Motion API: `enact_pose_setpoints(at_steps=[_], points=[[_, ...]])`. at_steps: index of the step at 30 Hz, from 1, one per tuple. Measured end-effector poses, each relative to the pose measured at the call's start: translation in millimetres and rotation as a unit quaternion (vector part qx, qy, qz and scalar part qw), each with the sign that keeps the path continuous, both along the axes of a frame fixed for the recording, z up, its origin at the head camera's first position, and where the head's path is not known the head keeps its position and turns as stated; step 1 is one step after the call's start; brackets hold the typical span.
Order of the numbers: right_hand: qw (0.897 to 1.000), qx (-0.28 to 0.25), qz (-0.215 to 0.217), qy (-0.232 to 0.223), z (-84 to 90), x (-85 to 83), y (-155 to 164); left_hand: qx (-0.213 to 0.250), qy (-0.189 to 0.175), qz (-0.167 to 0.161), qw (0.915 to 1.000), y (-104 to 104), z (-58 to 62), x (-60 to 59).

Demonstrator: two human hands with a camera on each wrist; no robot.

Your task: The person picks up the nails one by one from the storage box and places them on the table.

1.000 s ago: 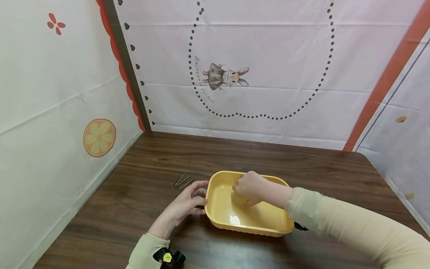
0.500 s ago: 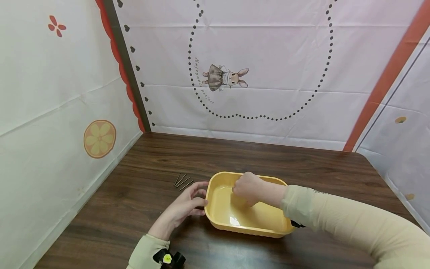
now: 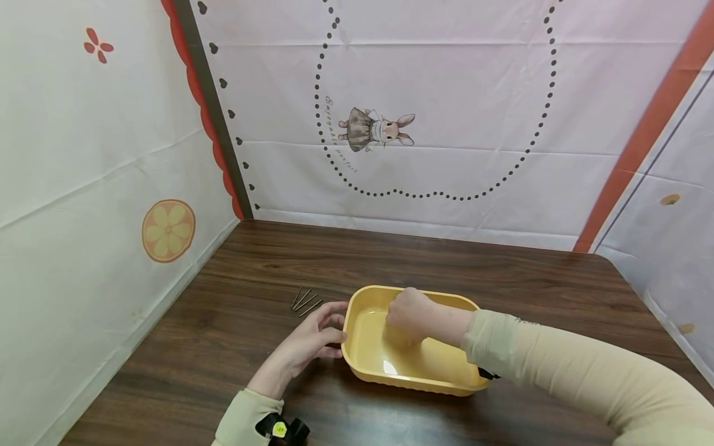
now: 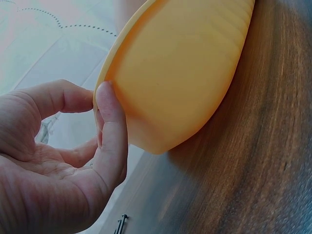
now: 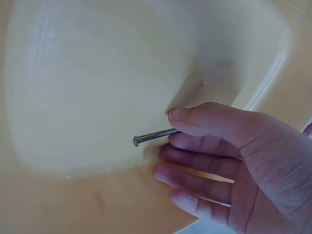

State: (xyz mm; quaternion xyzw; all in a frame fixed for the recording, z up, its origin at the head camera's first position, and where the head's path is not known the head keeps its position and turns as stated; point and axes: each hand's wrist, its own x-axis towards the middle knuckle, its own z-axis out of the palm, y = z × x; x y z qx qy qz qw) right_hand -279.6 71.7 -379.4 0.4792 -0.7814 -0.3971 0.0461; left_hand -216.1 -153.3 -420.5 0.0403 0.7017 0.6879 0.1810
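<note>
A yellow plastic basin (image 3: 362, 365) stands on the dark wooden table. My left hand (image 3: 304, 347) pinches its left end at the rim; in the left wrist view one fingertip (image 4: 106, 95) lies against the outer wall. My right hand (image 3: 415, 316) reaches down inside the basin, hiding its grip from the head view. In the right wrist view, the thumb and index finger pinch a metal nail (image 5: 153, 137), its head pointing left, close over the basin's floor. The other fingers of that hand are spread below the nail.
Several loose nails (image 3: 311, 308) lie on the table (image 3: 268, 266) just beyond the left hand, left of the basin. Printed white cloth (image 3: 457, 111) hangs behind the table and along both sides. A black wrist camera (image 3: 287, 428) sits on the left wrist.
My right hand has sunk slightly lower into the basin, its sleeve shifting a little left. The left hand keeps its place at the rim, and the loose nails lie as before.
</note>
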Motion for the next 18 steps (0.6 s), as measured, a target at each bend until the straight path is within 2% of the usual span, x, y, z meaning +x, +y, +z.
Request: enact_pose_setpoints(at_steps=[8, 18], points=[[1.0, 0.017, -0.001, 0.018, -0.3, 2.7, -2.8, -0.006, 0.001, 0.001, 1.0, -0.6, -1.1, -0.4], [1.0, 0.016, -0.014, 0.012, -3.5, 4.1, -8.5, -0.001, 0.0, 0.002, 1.0, 0.4, -1.9, 0.6]])
